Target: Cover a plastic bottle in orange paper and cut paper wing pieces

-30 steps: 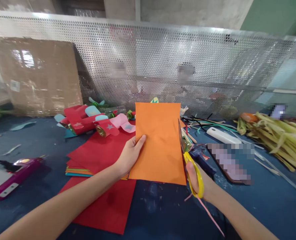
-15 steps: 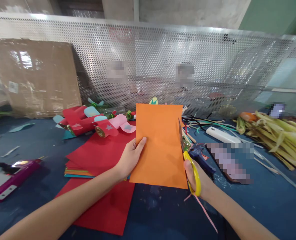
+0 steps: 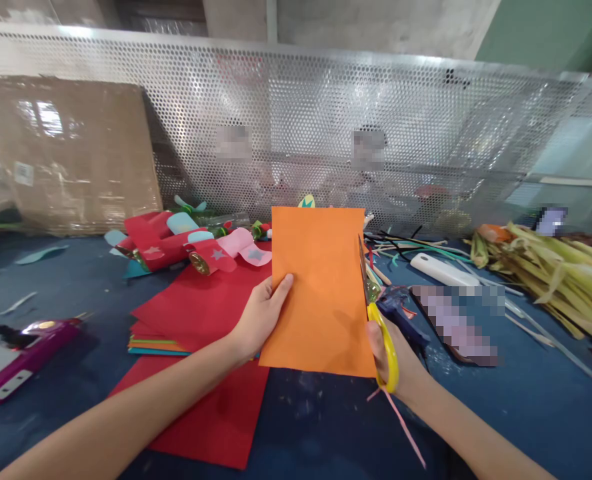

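Paper first: we pinch the flat orange paper sheet [image 3: 319, 287] by its left edge in our left hand [image 3: 257, 321], lifted above the blue table [image 3: 526, 407], so the yellow-handled scissors [image 3: 372, 305] gripped in our right hand [image 3: 401, 370] meet its right edge.

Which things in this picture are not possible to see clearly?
Head view:
1. The left hand: most of it sits behind the orange paper it holds; only the thumb shows.
2. The scissors in the right hand: blades edge-on along the paper's right edge; how far open, unclear.
3. The flat object right of them: blurred.
4. The purple device: cut off by the left edge.
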`<action>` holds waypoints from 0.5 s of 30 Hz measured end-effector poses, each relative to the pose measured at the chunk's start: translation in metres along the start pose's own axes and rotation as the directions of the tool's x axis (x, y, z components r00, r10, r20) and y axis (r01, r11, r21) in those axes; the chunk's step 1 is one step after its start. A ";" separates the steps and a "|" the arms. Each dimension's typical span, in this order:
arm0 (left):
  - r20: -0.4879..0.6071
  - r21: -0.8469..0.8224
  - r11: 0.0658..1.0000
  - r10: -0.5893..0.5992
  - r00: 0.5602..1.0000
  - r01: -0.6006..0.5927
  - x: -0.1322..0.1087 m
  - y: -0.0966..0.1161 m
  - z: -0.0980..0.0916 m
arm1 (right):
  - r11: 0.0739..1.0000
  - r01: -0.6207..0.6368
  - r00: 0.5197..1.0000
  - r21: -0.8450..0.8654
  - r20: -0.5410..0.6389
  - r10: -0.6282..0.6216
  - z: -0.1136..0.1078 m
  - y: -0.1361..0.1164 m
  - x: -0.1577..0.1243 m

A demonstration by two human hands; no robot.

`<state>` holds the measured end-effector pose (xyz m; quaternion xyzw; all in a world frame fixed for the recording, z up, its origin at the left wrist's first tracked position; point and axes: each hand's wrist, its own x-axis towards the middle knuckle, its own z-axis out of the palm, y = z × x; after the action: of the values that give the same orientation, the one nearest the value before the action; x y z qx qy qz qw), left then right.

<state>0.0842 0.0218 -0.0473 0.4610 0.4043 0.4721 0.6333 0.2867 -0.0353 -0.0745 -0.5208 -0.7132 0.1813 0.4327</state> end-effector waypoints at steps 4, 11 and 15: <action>-0.006 0.001 1.000 -0.014 1.000 0.014 0.001 0.000 0.000 | 1.000 -0.004 1.000 -0.011 -0.007 0.004 -0.001 -0.002 0.002; 0.000 -0.001 1.000 -0.012 1.000 0.012 0.002 0.001 0.001 | 1.000 -0.023 1.000 0.000 0.012 0.023 -0.001 -0.002 0.002; 0.002 0.018 0.999 -0.027 1.000 0.027 0.002 -0.001 0.000 | 0.999 -0.029 0.998 0.026 0.047 0.028 -0.002 0.003 0.003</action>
<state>0.0845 0.0234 -0.0479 0.4620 0.4139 0.4592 0.6359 0.2896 -0.0316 -0.0745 -0.5208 -0.7132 0.2090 0.4200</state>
